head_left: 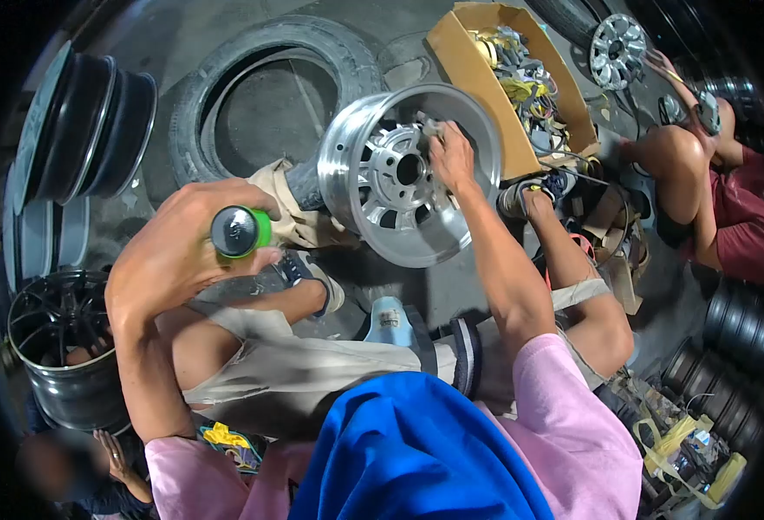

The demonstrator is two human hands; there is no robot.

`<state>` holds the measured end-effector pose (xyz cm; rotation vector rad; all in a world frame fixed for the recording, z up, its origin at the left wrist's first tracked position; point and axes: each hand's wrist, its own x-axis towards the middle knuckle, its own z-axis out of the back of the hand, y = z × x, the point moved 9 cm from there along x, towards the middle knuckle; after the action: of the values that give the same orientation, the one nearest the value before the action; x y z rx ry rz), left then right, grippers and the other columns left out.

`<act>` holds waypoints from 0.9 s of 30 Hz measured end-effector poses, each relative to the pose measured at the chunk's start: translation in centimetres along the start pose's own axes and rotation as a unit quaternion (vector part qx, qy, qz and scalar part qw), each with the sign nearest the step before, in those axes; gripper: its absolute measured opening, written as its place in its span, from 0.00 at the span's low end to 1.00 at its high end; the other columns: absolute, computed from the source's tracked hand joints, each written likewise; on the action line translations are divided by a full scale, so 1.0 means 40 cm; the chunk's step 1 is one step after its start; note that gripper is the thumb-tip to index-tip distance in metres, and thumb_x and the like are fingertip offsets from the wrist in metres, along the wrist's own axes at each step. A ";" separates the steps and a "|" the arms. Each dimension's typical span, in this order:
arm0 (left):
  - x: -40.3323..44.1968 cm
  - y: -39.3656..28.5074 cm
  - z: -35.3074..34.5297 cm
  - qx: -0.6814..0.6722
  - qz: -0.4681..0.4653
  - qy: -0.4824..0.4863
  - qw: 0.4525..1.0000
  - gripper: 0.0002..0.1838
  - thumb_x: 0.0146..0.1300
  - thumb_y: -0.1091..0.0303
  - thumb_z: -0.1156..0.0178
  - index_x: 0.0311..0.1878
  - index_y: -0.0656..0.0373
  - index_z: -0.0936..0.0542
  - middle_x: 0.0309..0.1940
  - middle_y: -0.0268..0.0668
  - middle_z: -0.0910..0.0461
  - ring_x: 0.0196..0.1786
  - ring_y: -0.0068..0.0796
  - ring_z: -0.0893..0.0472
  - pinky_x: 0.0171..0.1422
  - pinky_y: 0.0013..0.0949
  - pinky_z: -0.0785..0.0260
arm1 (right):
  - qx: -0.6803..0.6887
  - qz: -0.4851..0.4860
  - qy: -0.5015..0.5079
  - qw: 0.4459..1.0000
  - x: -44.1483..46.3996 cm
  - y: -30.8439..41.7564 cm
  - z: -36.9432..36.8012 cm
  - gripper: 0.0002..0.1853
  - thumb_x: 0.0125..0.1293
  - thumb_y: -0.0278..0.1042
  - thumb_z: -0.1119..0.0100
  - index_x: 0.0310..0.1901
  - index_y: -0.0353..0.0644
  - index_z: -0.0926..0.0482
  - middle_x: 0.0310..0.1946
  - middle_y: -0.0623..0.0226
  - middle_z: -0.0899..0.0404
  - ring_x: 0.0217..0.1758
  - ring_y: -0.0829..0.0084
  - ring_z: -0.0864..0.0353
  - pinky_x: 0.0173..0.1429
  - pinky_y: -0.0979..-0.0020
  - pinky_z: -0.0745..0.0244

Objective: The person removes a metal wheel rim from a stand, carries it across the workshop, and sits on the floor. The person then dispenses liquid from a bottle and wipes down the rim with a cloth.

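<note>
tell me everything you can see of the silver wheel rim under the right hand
The silver wheel rim looks metallic: shiny outer barrel, duller wide lip, slotted openings around a dark round centre hole. No tyre is fitted. It sits tilted, its open side turned toward the camera and somewhat rightward, left of the cardboard box. The right hand reaches inside it; its support is unclear.

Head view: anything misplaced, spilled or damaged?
Cardboard scraps lie loose on the floor beside the cardboard box, not inside it, so that spot looks messy. The silver rim under the right hand shows no clear damage; no liquid spill visible.
</note>
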<state>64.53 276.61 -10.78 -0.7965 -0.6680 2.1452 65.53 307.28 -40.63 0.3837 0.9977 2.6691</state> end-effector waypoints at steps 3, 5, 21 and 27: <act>0.007 0.007 0.003 0.010 0.005 -0.010 1.000 0.22 0.53 0.67 0.22 0.49 0.65 0.17 0.43 0.47 0.15 0.45 0.47 0.15 0.55 0.43 0.24 | 0.030 -0.022 0.030 0.999 0.034 0.083 -0.012 0.15 0.68 0.39 0.42 0.51 0.41 0.17 0.48 0.55 0.20 0.51 0.44 0.18 0.54 0.49 0.23; 0.012 0.012 -0.001 -0.003 0.000 -0.007 1.000 0.22 0.53 0.67 0.22 0.49 0.65 0.17 0.42 0.47 0.16 0.45 0.46 0.15 0.55 0.42 0.24 | 0.042 0.003 0.045 0.998 0.044 0.125 -0.019 0.16 0.68 0.42 0.41 0.50 0.42 0.16 0.48 0.56 0.19 0.51 0.44 0.18 0.54 0.50 0.23; 0.080 0.032 -0.014 -0.025 0.074 0.043 0.996 0.21 0.56 0.63 0.23 0.49 0.64 0.17 0.42 0.45 0.16 0.44 0.44 0.15 0.55 0.41 0.25 | 0.077 -0.062 0.060 0.993 0.018 -0.048 -0.002 0.17 0.65 0.40 0.38 0.50 0.40 0.16 0.51 0.57 0.19 0.54 0.46 0.18 0.58 0.52 0.22; 0.114 0.013 -0.015 -0.008 0.072 0.026 0.997 0.20 0.56 0.64 0.24 0.49 0.64 0.17 0.42 0.46 0.16 0.46 0.45 0.16 0.55 0.41 0.25 | 0.126 0.019 0.082 0.989 0.044 0.094 -0.011 0.15 0.61 0.34 0.37 0.48 0.38 0.18 0.50 0.56 0.20 0.52 0.43 0.19 0.56 0.51 0.22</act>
<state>62.30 279.97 -13.01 -0.9308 -0.6175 2.2430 63.17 304.86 -38.16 0.2376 1.3965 2.6491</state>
